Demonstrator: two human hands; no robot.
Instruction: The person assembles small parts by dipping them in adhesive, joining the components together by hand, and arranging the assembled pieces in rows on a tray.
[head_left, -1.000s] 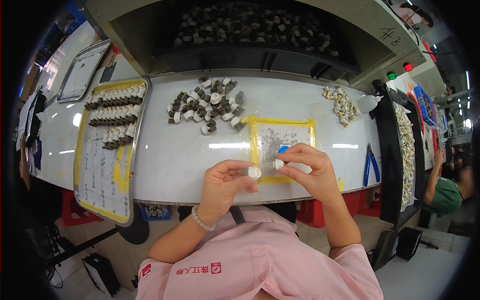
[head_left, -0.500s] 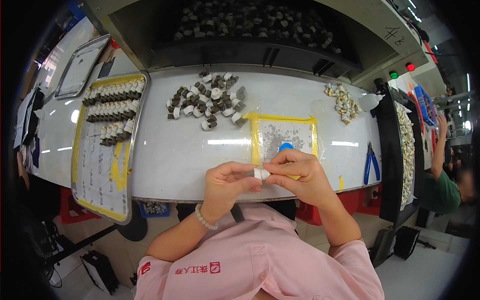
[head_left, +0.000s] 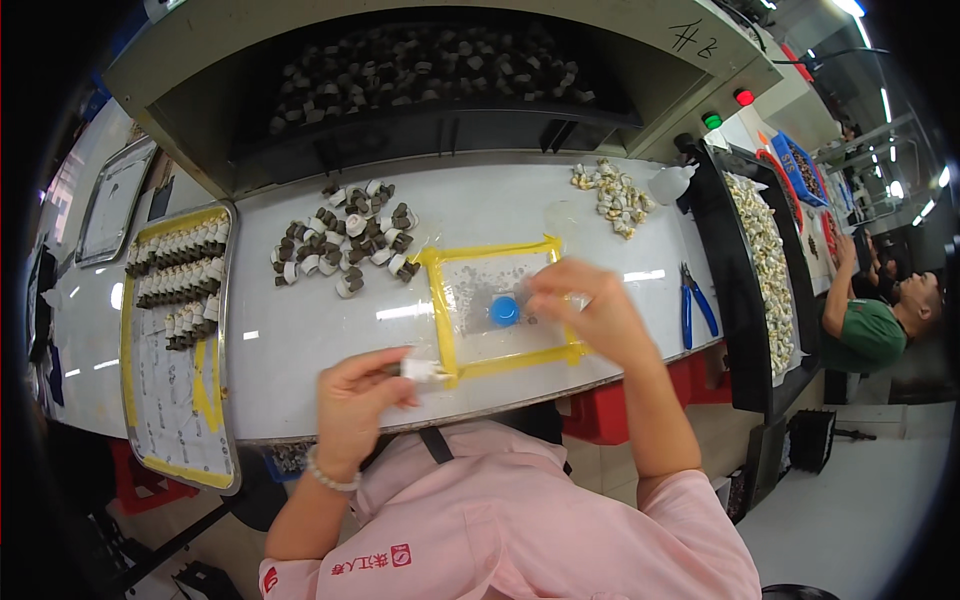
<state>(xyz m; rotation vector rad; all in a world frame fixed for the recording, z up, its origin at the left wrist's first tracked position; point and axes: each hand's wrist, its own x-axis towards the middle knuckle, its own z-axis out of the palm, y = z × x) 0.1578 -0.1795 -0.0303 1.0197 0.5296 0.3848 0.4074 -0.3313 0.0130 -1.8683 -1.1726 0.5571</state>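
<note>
Low over the near table edge, my left hand [head_left: 352, 395] pinches a small white-and-dark-grey part [head_left: 420, 370] between thumb and fingers. Thin pale tips stick out from the part's right end. My right hand [head_left: 590, 305] hovers over the yellow-taped square [head_left: 440, 310], close to a round blue cap [head_left: 504, 311] on its grey-specked surface. Motion smears the right fingers, so whether they hold anything cannot be made out. Similar dark-and-white parts [head_left: 350, 230] lie in a loose heap beyond my left hand.
At left, a metal tray [head_left: 232, 400] carries rows of these parts. Small yellowish-white pieces [head_left: 615, 200] are heaped at the back right, beside a white bottle [head_left: 672, 184]. Blue-handled cutters [head_left: 695, 305] lie near a black bin [head_left: 745, 340] of pieces. A co-worker in green [head_left: 872, 335] is at far right.
My hands have come apart. The left has kept the white-and-grey part and moved left; the right has moved over the taped square beside the blue cap. The view has shifted.
</note>
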